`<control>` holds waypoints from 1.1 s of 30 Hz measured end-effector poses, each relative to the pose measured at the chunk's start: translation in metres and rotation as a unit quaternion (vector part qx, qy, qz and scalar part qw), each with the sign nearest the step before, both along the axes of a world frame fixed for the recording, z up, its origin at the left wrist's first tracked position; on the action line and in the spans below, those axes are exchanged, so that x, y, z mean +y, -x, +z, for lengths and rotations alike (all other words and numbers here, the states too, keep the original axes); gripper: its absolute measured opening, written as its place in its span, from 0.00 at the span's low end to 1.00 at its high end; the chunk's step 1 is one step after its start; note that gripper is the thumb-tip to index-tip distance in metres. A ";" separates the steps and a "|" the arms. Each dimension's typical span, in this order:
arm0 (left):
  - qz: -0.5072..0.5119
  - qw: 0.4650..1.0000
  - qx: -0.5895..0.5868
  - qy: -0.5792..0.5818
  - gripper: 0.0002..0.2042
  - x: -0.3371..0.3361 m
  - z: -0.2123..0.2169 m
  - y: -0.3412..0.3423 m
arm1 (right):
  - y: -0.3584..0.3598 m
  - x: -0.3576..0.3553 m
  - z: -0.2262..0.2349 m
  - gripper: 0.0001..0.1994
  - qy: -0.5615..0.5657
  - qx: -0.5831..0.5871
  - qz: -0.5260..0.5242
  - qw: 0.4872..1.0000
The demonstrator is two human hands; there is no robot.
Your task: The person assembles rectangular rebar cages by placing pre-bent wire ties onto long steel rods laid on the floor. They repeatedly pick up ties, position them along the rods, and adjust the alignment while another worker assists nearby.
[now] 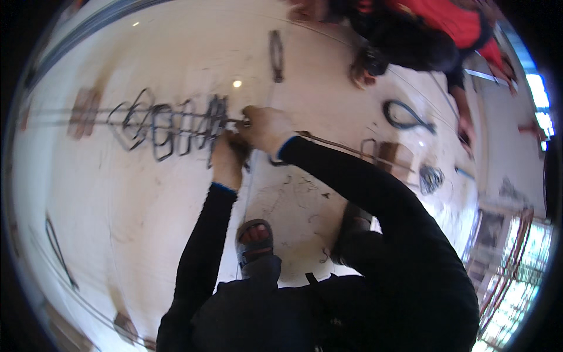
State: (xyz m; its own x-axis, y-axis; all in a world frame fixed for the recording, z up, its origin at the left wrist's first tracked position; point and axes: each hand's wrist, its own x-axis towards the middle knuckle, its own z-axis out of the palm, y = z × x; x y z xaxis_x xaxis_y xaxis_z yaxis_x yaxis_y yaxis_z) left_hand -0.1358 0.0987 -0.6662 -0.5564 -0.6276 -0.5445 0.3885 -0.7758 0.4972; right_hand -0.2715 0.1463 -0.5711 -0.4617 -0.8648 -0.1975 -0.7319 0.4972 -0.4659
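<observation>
My left hand (227, 158) and my right hand (265, 128) meet at the right end of a row of several bent steel stirrups (170, 126) threaded on long thin steel bars (76, 114) lying across the pale floor. My right hand is closed around something small at the bar; what it is I cannot make out. My left hand grips the bar and the last stirrup just below it. Both arms wear black sleeves with blue cuffs.
My sandalled foot (254, 237) rests on the floor below the hands. Another person in red and black (434, 35) crouches at the top right. A loose stirrup (275, 56), a coil of dark wire (431, 179) and a curved dark loop (404, 114) lie nearby.
</observation>
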 end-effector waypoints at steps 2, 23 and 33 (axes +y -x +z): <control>-0.025 0.999 -0.027 0.036 0.15 -0.002 0.014 -0.003 | 0.004 0.003 -0.005 0.22 0.048 0.036 0.027 0.998; -0.054 0.998 -0.007 0.043 0.11 -0.003 0.020 -0.002 | 0.072 -0.024 -0.035 0.27 0.010 -0.177 0.101 0.979; -0.064 0.992 -0.017 0.108 0.13 0.006 0.017 -0.016 | 0.073 -0.032 0.018 0.28 -0.076 -0.243 0.068 0.965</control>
